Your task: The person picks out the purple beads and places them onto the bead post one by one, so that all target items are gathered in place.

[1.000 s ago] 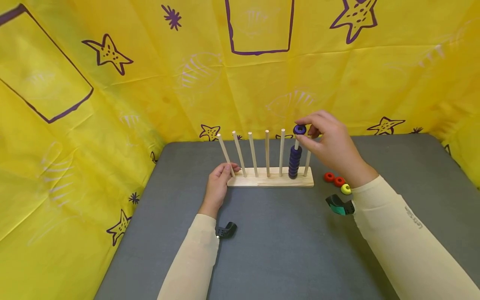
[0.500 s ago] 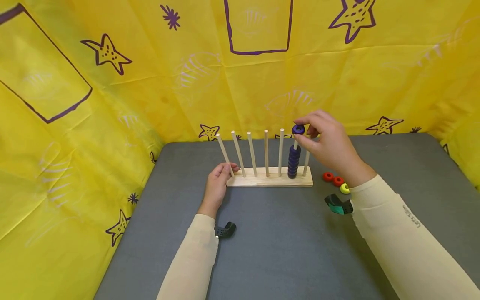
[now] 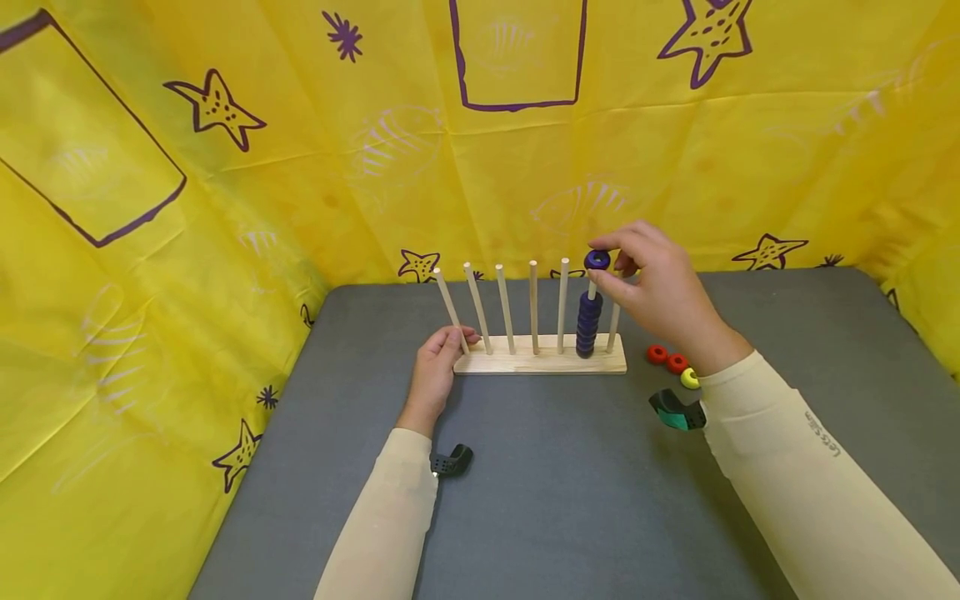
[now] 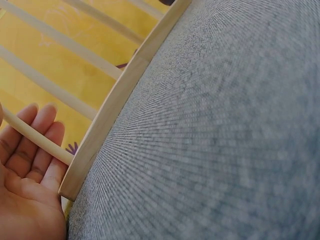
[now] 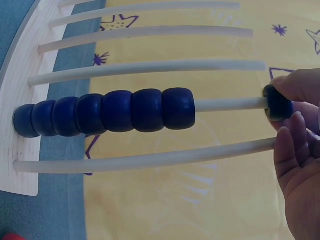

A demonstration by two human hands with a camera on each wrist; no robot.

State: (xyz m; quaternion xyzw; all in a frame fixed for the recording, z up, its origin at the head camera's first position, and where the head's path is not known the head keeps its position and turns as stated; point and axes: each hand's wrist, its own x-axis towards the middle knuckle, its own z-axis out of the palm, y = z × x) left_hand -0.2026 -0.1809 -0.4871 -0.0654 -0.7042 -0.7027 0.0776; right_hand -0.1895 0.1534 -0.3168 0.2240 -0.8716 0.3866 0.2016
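A wooden stand (image 3: 540,364) with several upright pegs rests on the grey table. At its left end my left hand (image 3: 432,367) holds the outermost peg (image 4: 42,141) near its base, fingers behind it and thumb in front. My right hand (image 3: 667,287) pinches a dark blue bead (image 5: 280,103) between thumb and fingers at the top of the second peg from the right. Lower on that same peg sits a stack of dark blue beads (image 3: 588,327), with bare wood between the stack and the pinched bead. The other pegs carry nothing.
Two red beads (image 3: 657,355) and a yellow bead (image 3: 690,379) lie on the table (image 3: 555,492) right of the stand, close under the right forearm. A yellow patterned cloth (image 3: 480,183) hangs behind the table and along its left side.
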